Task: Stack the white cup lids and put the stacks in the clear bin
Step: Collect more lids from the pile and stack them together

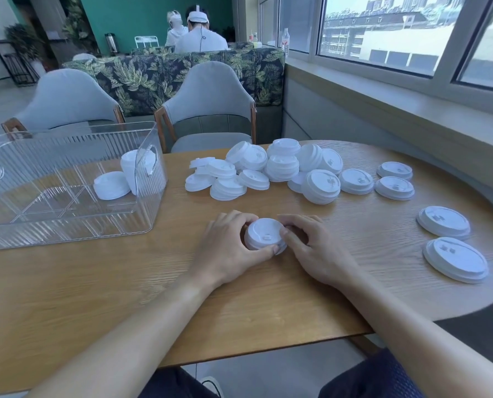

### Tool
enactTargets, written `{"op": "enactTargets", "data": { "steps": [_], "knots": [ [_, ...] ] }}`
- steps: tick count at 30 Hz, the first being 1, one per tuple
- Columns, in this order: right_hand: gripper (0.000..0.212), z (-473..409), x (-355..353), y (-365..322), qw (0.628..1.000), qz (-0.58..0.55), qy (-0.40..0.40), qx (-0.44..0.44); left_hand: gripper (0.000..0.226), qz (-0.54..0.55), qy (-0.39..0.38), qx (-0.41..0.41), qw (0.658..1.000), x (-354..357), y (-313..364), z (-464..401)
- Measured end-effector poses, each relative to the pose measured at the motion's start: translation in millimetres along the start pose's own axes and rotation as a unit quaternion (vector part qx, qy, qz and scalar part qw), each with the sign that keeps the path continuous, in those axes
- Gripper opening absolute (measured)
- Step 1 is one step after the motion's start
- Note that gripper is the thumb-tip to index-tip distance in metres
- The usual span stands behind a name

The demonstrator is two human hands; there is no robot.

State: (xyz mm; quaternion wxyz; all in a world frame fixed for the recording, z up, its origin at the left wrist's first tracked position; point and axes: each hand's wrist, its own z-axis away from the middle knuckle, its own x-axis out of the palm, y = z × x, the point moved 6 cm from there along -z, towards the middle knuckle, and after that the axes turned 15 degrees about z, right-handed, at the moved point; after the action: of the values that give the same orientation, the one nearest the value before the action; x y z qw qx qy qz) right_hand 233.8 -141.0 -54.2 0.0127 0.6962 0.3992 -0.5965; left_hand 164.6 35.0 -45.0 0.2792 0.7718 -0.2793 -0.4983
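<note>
Both hands down on the table (pixel 101 288), closed in around a small stack (pixel 264 234) of white lids. Left hand (pixel 228 248) curled round its left side, thumb tucked along the near edge. Right hand (pixel 311 248) pinching the right side, fingertips (pixel 284 232) pressed on the rim. Sitting flat on the wood, that stack, near the middle of the table, top lid dome-up.

Beyond the hands, a big loose pile (pixel 268 169) of lids, jumbled, some tipped on edge, some nested. Off to the right, four single lids (pixel 394 179) lying flat, apart from the pile; the two nearest ones beside the table's curved edge.

On the left, the clear bin (pixel 67 225), ribbed walls, standing on the table. Inside already: one short stack lying flat (pixel 111 185), another leaning against the right wall (pixel 130 168).

Two grey chairs (pixel 208 104) pulled up on the far side.
</note>
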Motion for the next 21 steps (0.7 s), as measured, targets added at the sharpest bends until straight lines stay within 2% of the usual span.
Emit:
{"op": "enactTargets", "data": {
  "steps": [10,21],
  "knots": [
    [0.037,-1.2,2.6,-1.7,0.999,0.040,0.014,-0.028,0.071,-0.006,-0.021,-0.003,1.000,1.5,0.0,-0.7],
    [0.032,2.3,-0.1,-6.3,0.998,0.050,0.025,-0.030,0.077,-0.012,-0.049,-0.012,0.999,2.4,-0.5,3.8]
  ]
}}
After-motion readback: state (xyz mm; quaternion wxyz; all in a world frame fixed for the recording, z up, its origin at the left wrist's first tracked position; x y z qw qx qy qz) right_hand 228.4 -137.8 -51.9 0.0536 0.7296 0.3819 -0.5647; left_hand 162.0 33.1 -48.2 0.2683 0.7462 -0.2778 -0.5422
